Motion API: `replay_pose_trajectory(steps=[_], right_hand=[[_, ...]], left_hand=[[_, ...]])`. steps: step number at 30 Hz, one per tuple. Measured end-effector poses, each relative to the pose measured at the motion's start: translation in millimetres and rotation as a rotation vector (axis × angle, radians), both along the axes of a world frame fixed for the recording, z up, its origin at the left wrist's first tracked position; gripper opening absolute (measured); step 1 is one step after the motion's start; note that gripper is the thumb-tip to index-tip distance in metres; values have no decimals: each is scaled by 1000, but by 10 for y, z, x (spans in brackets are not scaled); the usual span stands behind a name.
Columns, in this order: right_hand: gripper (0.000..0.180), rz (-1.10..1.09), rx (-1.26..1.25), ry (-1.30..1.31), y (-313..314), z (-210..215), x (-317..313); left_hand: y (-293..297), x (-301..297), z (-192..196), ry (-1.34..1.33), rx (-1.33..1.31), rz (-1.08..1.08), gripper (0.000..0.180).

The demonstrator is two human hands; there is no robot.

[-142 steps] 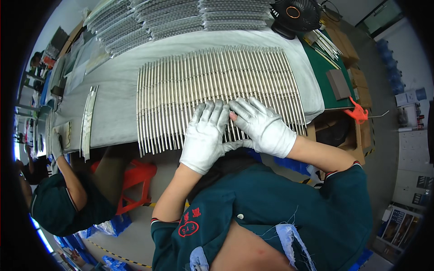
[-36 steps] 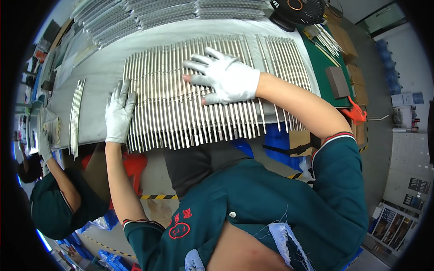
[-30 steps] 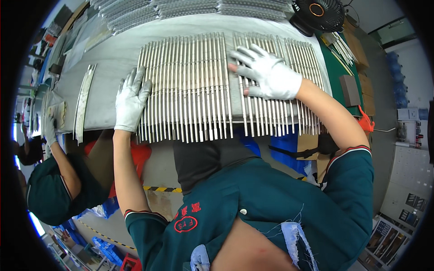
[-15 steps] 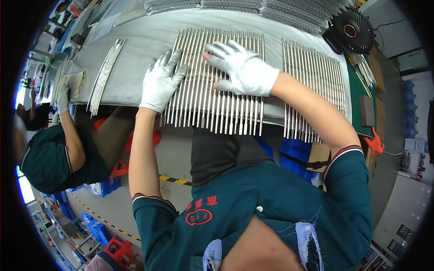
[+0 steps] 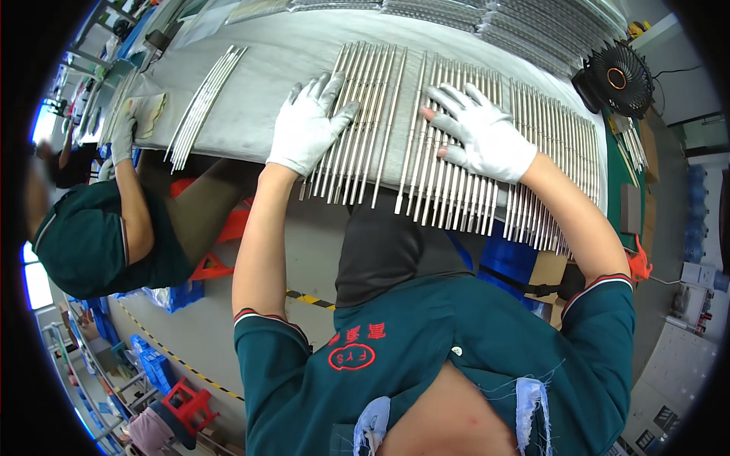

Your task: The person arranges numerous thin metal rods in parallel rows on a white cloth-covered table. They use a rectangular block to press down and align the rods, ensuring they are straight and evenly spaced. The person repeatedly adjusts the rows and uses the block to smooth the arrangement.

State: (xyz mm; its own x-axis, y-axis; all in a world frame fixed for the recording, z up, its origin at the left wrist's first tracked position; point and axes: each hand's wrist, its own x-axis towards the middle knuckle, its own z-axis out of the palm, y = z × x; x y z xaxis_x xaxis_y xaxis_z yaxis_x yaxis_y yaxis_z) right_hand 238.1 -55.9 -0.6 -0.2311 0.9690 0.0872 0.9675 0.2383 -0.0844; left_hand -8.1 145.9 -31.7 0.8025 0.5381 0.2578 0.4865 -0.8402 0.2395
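Note:
Both of my hands wear white gloves with grey fingertips. My left hand (image 5: pixel 308 125) lies open along the left edge of a row of slim metal rods (image 5: pixel 357 152), its fingertips resting on them. My right hand (image 5: pixel 484 133) is spread flat over a second row of rods (image 5: pixel 445 190), with bare thumb and finger ends showing. A gap parts these two rows, with a lone rod standing near it. The second row sits right against a third row of rods (image 5: pixel 559 144) on the right. All the rods lie side by side, their near ends jutting past the table edge.
A small bundle of rods (image 5: pixel 204 110) lies farther left on the pale table cover (image 5: pixel 258 91). Stacked clear ribbed trays (image 5: pixel 525 34) line the back. At the right stands a black fan (image 5: pixel 617 78). On the left a co-worker's gloved hand (image 5: pixel 123 138) is near a cloth.
The middle row of rods has split. My right hand has pushed its larger part rightward up to the right row, while the rest stays by my left hand. The whole view has shifted slightly.

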Motion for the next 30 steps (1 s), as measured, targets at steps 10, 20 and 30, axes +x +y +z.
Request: replay_pose_trajectory(steps=[10, 20, 30], right_hand=[[71, -221, 14, -42, -734, -60, 634], [66, -276, -31, -26, -764, -45, 601], [77, -301, -54, -39, -805, 49, 284]], left_hand=[[-49, 173, 254, -25, -97, 197, 45], [-425, 474, 219, -14, 47, 263, 39], [-630, 236, 313, -122, -48, 39, 45]])
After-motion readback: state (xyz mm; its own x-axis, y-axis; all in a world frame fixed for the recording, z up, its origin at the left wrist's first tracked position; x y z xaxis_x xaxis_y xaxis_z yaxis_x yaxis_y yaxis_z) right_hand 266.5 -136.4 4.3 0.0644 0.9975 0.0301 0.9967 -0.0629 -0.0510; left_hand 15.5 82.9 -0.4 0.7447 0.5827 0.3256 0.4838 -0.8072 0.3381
